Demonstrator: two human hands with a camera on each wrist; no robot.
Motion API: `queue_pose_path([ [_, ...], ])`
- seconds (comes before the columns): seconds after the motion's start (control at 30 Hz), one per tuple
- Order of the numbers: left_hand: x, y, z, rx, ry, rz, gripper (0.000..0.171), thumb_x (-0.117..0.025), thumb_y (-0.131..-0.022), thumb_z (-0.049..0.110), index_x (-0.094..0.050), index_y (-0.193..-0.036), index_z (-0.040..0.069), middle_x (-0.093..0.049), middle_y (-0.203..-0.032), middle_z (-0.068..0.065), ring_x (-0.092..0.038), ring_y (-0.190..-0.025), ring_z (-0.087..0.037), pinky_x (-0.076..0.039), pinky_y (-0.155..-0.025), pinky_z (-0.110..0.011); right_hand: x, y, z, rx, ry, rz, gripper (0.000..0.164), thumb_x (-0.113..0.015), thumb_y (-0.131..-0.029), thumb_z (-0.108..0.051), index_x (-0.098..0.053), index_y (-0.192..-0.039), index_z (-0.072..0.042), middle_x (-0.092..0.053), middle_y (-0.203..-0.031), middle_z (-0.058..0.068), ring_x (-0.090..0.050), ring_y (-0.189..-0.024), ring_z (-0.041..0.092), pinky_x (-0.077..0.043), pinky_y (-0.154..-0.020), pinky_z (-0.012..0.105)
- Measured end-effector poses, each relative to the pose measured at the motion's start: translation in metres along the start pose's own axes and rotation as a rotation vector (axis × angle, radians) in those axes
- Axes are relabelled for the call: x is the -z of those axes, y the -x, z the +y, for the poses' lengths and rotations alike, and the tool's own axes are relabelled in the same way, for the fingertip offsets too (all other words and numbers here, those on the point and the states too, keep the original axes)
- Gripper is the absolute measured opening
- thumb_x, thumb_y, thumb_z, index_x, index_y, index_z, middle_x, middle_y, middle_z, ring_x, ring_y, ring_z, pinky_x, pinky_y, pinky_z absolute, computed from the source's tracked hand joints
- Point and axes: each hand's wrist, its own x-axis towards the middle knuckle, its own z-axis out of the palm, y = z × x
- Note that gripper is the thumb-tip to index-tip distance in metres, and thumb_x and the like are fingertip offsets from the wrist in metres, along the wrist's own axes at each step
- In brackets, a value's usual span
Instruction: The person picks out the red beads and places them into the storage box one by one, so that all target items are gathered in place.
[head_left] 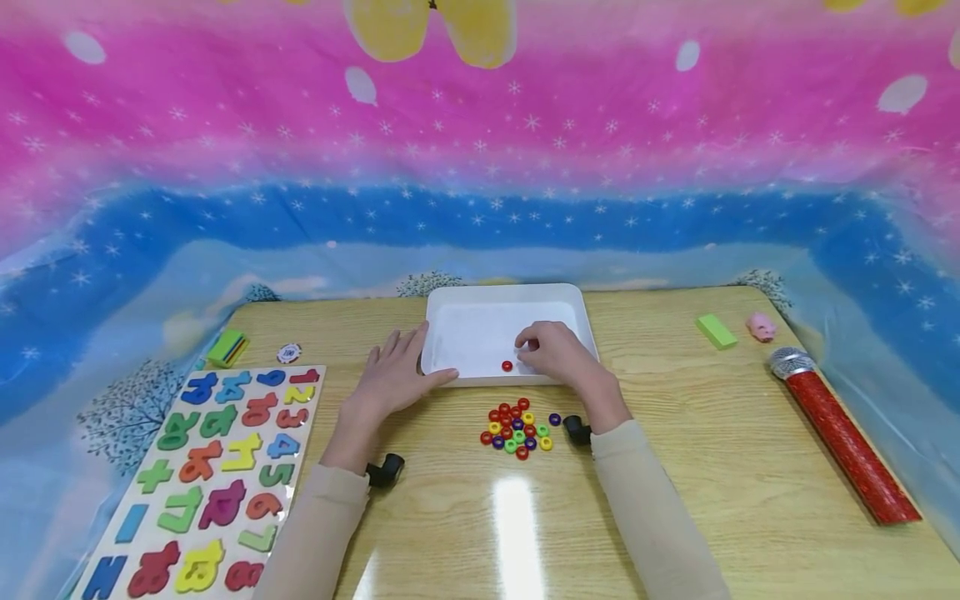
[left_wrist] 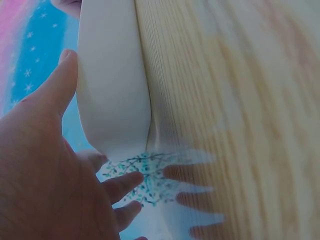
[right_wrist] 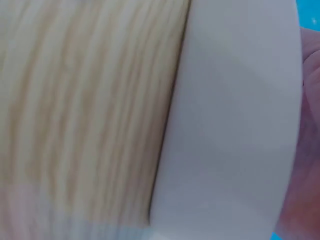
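A white tray (head_left: pixel 465 333) lies at the back of the table. My left hand (head_left: pixel 393 375) is at its left front corner, fingers spread and thumb on the rim; in the left wrist view, the left hand (left_wrist: pixel 45 170) touches the tray's wall (left_wrist: pixel 112 75). Over the tray's right part reaches my right hand (head_left: pixel 558 354), fingers bent downward; whether they hold anything is hidden. One red ring-shaped bead (head_left: pixel 507 366) lies in the tray beside those fingertips. In front of the tray is a loose cluster of red, yellow, green and purple beads (head_left: pixel 519 436).
A number puzzle board (head_left: pixel 303 454) lies on the left, near a poker chip (head_left: pixel 288 353) and a green block (head_left: pixel 227 347). To the right are another green block (head_left: pixel 716 332), a pink pig figure (head_left: pixel 761 327) and a red microphone (head_left: pixel 847 442). A patterned cloth (head_left: pixel 480 167) hangs behind.
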Motion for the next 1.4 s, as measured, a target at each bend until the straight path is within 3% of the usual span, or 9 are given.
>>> queue_pose_path([
  [0.4, -0.002, -0.001, 0.001, -0.006, 0.009, -0.001, 0.103, -0.035, -0.071, 0.086, 0.001, -0.15, 0.031, -0.014, -0.157, -0.008, -0.004, -0.146, -0.032, -0.006, -0.114, -0.061, 0.019, 0.023, -0.003, 0.114, -0.184, -0.057, 0.02, -0.066, -0.085, -0.019, -0.071, -0.104, -0.014, -0.057, -0.076, 0.0, -0.049, -0.068, 0.018, -0.044, -0.061, 0.029],
  [0.57, -0.003, 0.0, 0.001, -0.01, 0.022, -0.004, 0.102, -0.037, -0.072, 0.085, 0.001, -0.15, 0.031, -0.014, -0.157, -0.008, -0.003, -0.146, -0.032, -0.006, -0.113, -0.061, 0.024, 0.036, -0.007, 0.138, -0.235, -0.118, 0.021, -0.068, -0.084, -0.019, -0.072, -0.104, -0.016, -0.06, -0.079, -0.001, -0.051, -0.068, 0.017, -0.047, -0.06, 0.029],
  [0.83, -0.002, 0.001, 0.002, -0.012, 0.022, -0.013, 0.102, -0.037, -0.072, 0.085, 0.003, -0.149, 0.031, -0.012, -0.157, -0.009, -0.003, -0.146, -0.033, -0.005, -0.113, -0.062, 0.023, 0.053, -0.009, 0.155, -0.162, -0.172, 0.016, -0.065, -0.086, -0.017, -0.073, -0.1, -0.02, -0.056, -0.072, -0.002, -0.047, -0.067, 0.015, -0.043, -0.059, 0.026],
  [1.07, 0.001, 0.003, 0.0, -0.016, 0.02, -0.017, 0.102, -0.039, -0.072, 0.083, 0.002, -0.15, 0.03, -0.011, -0.157, -0.009, -0.003, -0.146, -0.033, -0.005, -0.113, -0.062, 0.019, 0.068, -0.007, 0.114, -0.129, -0.202, 0.019, -0.064, -0.086, -0.018, -0.073, -0.103, -0.02, -0.061, -0.075, -0.005, -0.049, -0.066, 0.014, -0.042, -0.057, 0.026],
  [1.3, 0.001, 0.002, -0.001, -0.02, 0.021, -0.005, 0.103, -0.038, -0.072, 0.084, 0.001, -0.15, 0.028, -0.013, -0.157, -0.01, -0.004, -0.145, -0.035, -0.005, -0.113, -0.063, 0.012, 0.074, -0.004, 0.029, -0.1, -0.224, 0.021, -0.068, -0.083, -0.029, -0.072, -0.103, -0.029, -0.066, -0.077, -0.009, -0.044, -0.057, 0.011, -0.037, -0.05, 0.025],
  [1.4, 0.002, 0.0, -0.001, -0.024, 0.021, -0.001, 0.103, -0.038, -0.072, 0.084, 0.0, -0.15, 0.028, -0.013, -0.157, -0.01, -0.005, -0.145, -0.035, -0.006, -0.113, -0.063, 0.008, 0.074, -0.002, 0.034, -0.043, -0.217, 0.021, -0.068, -0.083, -0.031, -0.071, -0.103, -0.032, -0.068, -0.08, -0.014, -0.042, -0.054, 0.009, -0.034, -0.048, 0.024],
])
